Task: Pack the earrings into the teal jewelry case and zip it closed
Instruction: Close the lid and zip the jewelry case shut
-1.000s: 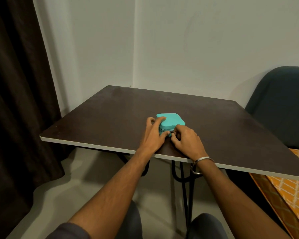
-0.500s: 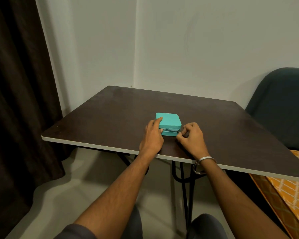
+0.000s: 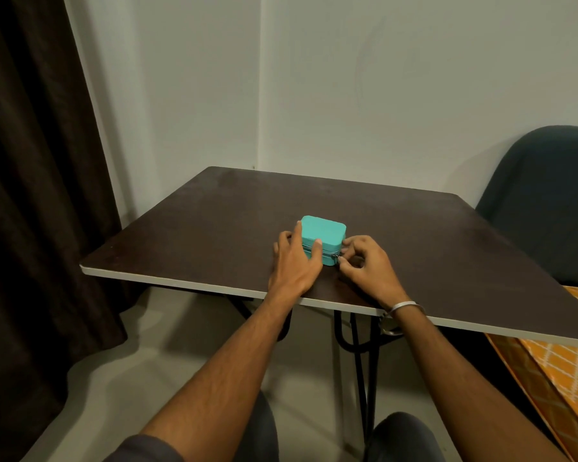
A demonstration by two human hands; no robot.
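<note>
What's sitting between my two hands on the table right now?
In the head view, the closed teal jewelry case sits between the left hand and right hand.

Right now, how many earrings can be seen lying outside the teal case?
0. No earring shows on the table. The case lies with its lid down between the left hand and right hand, so any earrings inside are hidden.
</note>
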